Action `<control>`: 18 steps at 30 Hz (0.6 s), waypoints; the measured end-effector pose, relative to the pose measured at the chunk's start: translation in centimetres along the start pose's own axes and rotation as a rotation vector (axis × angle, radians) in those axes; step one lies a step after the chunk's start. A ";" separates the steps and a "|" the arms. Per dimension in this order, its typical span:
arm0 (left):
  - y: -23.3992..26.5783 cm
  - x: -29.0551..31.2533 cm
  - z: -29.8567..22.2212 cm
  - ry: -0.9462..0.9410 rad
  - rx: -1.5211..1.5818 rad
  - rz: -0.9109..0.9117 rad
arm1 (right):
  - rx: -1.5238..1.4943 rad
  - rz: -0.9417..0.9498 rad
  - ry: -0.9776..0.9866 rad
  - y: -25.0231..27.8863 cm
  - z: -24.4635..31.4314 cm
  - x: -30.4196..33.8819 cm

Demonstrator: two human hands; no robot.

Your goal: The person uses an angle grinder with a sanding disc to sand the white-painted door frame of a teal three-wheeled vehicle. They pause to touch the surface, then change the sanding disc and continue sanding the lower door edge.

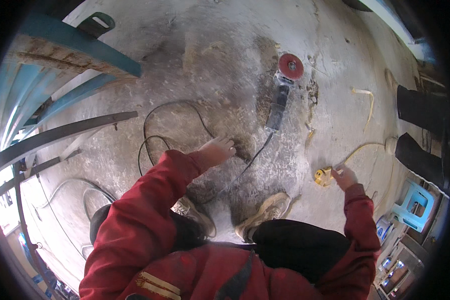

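Note:
My left hand [218, 151] hovers over the worn concrete floor near a loop of black cable [146, 125], its fingers loosely apart and nothing visible in them. To the right, my right hand [345, 178] has its fingers closed at the edge of a small, rounded yellow device [323, 176]. I cannot make out its exact kind. A thin yellow strip or cord [362, 147] curves away from beside it. Ahead of me an angle grinder [278, 107] lies on the floor, its reddish disc [291, 67] facing up. The grinder's black cord [259, 153] runs back toward my shoes.
Blue-painted metal beams [80, 42] and a long dark bar [65, 132] jut in from the left. Another person's dark trouser legs [420, 107] stand at the right. Behind them are a light-blue stool [416, 206] and a cluttered crate [402, 265]. A loose yellow strip [370, 107] lies on the floor.

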State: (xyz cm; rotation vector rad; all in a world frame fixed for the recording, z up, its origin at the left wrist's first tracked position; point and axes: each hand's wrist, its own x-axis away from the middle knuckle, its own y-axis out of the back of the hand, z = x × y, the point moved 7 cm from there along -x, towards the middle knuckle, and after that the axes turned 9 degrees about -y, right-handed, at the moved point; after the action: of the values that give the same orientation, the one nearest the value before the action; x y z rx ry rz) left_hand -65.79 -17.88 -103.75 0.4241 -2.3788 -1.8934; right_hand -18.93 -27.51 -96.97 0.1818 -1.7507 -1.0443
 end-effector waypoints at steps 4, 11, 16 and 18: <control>-2.8 -1.7 -1.3 0.039 0.070 0.085 | 0.042 0.029 -0.012 -5.9 -2.7 -0.4; -2.5 0.4 3.8 0.458 0.166 0.468 | 0.125 -0.220 0.175 -5.0 -3.4 0.6; 3.0 0.1 7.8 0.717 0.377 0.207 | 0.360 -0.307 0.212 -7.8 -2.1 -0.2; 4.4 -1.4 7.3 0.720 0.470 0.106 | 0.376 -0.349 0.260 -8.2 -1.2 -0.7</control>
State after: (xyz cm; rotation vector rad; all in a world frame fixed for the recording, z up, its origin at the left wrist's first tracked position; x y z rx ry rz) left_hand -66.89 -9.70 -101.05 0.8182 -2.2209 -0.8834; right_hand -20.39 -32.74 -103.22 0.8474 -1.6930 -0.8744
